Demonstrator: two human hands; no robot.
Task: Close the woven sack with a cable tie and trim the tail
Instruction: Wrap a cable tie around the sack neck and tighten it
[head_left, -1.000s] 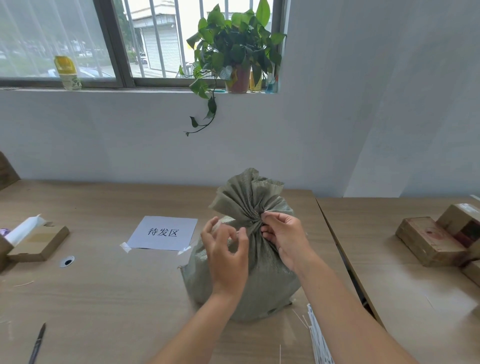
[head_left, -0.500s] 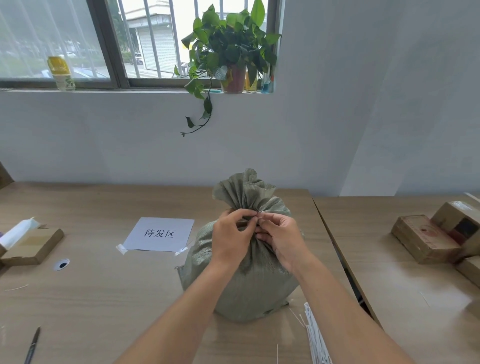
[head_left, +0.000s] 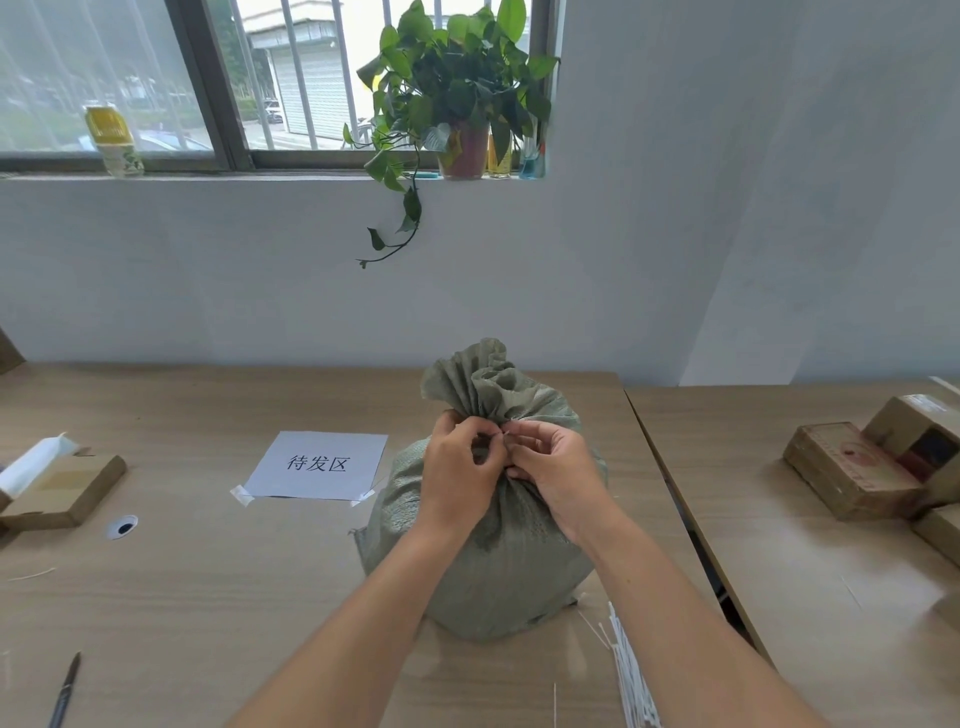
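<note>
A grey-green woven sack (head_left: 498, 566) stands on the wooden table (head_left: 208, 597), its mouth bunched into a ruffled top (head_left: 483, 379). My left hand (head_left: 460, 467) and my right hand (head_left: 558, 467) meet at the sack's gathered neck, fingertips pinched together on it. A thin pale bit shows between the fingertips; the cable tie itself is mostly hidden by my fingers. A bundle of white cable ties (head_left: 631, 675) lies on the table just right of the sack's base.
A taped paper sign (head_left: 317, 465) lies left of the sack. A cardboard box (head_left: 67, 491) sits at the far left, a dark slim tool (head_left: 65, 691) at the bottom left. Brown boxes (head_left: 852, 470) rest on the right table. A potted plant (head_left: 457, 104) stands on the windowsill.
My left hand rose from in front of the sack to the neck and joined my right hand there. Both hands now pinch at the same spot; the camera view shifted slightly.
</note>
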